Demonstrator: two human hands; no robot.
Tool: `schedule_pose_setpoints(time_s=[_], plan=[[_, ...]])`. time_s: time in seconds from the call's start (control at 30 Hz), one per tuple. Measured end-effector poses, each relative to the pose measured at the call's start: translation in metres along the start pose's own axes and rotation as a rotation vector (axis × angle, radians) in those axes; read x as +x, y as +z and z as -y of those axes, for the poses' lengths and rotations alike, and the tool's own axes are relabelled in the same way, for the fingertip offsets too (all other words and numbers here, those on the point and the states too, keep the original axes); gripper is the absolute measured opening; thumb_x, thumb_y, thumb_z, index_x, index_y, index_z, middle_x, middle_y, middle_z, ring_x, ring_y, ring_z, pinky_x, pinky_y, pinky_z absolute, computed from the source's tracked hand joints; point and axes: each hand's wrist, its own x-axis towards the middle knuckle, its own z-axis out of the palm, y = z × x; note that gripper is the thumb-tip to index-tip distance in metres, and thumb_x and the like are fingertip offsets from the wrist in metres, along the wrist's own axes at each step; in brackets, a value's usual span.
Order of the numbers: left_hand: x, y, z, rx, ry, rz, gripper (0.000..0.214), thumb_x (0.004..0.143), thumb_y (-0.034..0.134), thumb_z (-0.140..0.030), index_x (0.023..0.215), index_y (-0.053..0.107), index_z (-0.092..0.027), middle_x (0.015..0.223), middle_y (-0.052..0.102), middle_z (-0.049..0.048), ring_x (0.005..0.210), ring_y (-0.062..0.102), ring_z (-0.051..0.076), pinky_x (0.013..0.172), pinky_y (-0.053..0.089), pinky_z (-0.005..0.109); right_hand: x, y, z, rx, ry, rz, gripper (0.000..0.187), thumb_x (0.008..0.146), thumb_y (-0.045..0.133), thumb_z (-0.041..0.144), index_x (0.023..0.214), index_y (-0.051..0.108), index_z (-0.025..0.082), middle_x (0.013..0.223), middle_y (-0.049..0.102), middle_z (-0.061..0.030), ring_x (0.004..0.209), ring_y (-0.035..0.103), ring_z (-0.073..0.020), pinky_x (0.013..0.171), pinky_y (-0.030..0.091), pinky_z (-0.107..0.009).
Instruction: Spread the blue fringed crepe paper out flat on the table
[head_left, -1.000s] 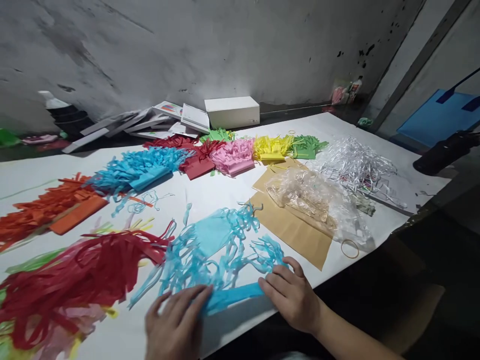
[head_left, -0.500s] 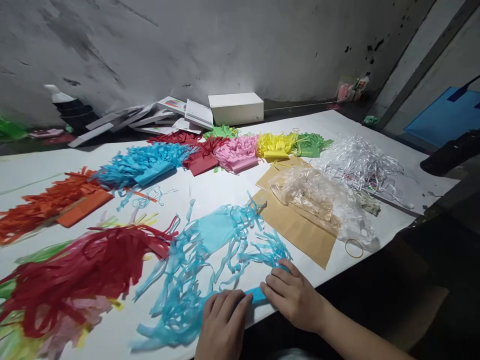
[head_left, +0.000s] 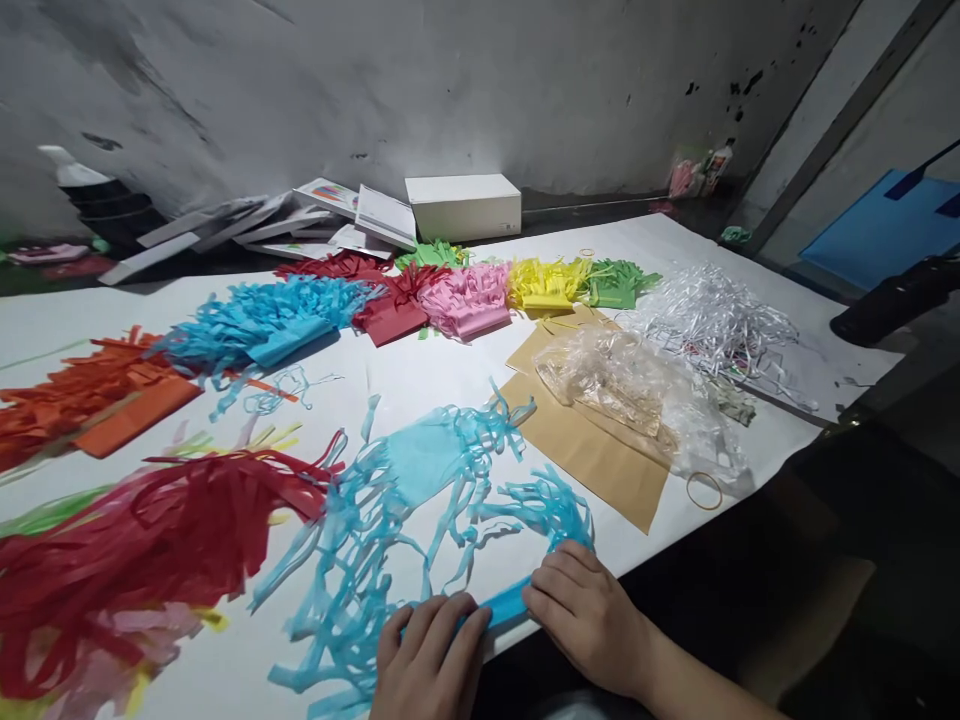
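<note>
Near the table's front edge, my left hand and my right hand are closed over a blue tissue paper fringe. Its uncut edge looks like a narrow rolled band and shows between the two hands. Cut strips spread away from the band, bunching beyond my right hand and tangling loosely on the left. A flat light-blue sheet part lies in the middle of the strips. My fingertips curl over the band, so the paper under them is hidden. To the left lies a pile of dark red tissue fringe.
Folded fringe bundles, orange, blue, pink and yellow, line the back. Brown paper and a clear plastic bag lie right, near a rubber band and white shredded strips. A white box stands behind.
The view has shifted slightly. My left hand has slid a little left and down along the blue band, and more of the band shows between my hands.
</note>
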Motion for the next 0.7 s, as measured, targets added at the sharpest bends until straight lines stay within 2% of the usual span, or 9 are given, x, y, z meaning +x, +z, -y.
schedule_pose_setpoints(time_s=[0.17,0.27,0.37,0.47,0.57,0.7], plan=[[0.003,-0.006,0.000,-0.016,0.037,0.006,0.026,0.096,0.053,-0.014,0.114,0.068,-0.026,0.103,0.077,0.0025,0.097,0.064,0.021,0.088,0.036,0.037,-0.001,-0.002,0.006,0.021,0.081,-0.063,0.018,0.101,0.047,0.009,0.100,0.064,0.015,0.090,0.067,-0.0052,0.091,0.059,-0.0199,0.094,0.042,-0.038],[0.005,-0.009,-0.003,-0.101,-0.045,0.020,0.018,0.094,0.058,-0.017,0.107,0.067,-0.025,0.098,0.074,0.0034,0.094,0.063,0.021,0.086,0.037,0.034,0.004,-0.006,0.011,0.056,0.194,-0.086,0.018,0.101,0.048,0.014,0.090,0.062,0.018,0.087,0.063,-0.0039,0.090,0.057,-0.0206,0.092,0.040,-0.039],[0.006,-0.010,-0.005,-0.145,-0.148,0.043,0.010,0.095,0.057,-0.021,0.099,0.064,-0.025,0.097,0.071,0.0028,0.091,0.063,0.020,0.084,0.036,0.033,0.008,-0.008,0.013,0.096,0.310,-0.052,0.020,0.100,0.047,0.013,0.084,0.058,0.019,0.085,0.060,-0.0021,0.087,0.055,-0.0203,0.094,0.037,-0.042],[0.011,-0.010,-0.010,-0.117,-0.198,0.038,0.010,0.095,0.055,-0.020,0.097,0.063,-0.026,0.099,0.070,0.0024,0.091,0.063,0.020,0.081,0.035,0.034,0.010,-0.006,0.013,0.059,0.362,-0.026,0.017,0.098,0.048,0.011,0.085,0.056,0.020,0.088,0.060,-0.0021,0.088,0.054,-0.0209,0.095,0.034,-0.044],[0.016,-0.010,-0.018,-0.069,-0.285,0.023,0.009,0.096,0.054,-0.022,0.092,0.062,-0.025,0.098,0.069,0.0041,0.092,0.063,0.024,0.080,0.034,0.037,0.011,-0.003,0.012,0.012,0.415,-0.054,0.012,0.096,0.054,0.014,0.085,0.055,0.020,0.089,0.061,-0.0022,0.088,0.054,-0.0216,0.096,0.033,-0.045],[0.015,-0.007,-0.024,-0.041,-0.355,0.011,0.012,0.098,0.052,-0.025,0.089,0.061,-0.024,0.097,0.068,0.0071,0.092,0.063,0.026,0.080,0.034,0.040,0.010,0.000,0.012,0.026,0.421,-0.083,0.008,0.095,0.058,0.014,0.090,0.057,0.021,0.093,0.063,-0.0022,0.090,0.056,-0.0215,0.098,0.031,-0.044]])
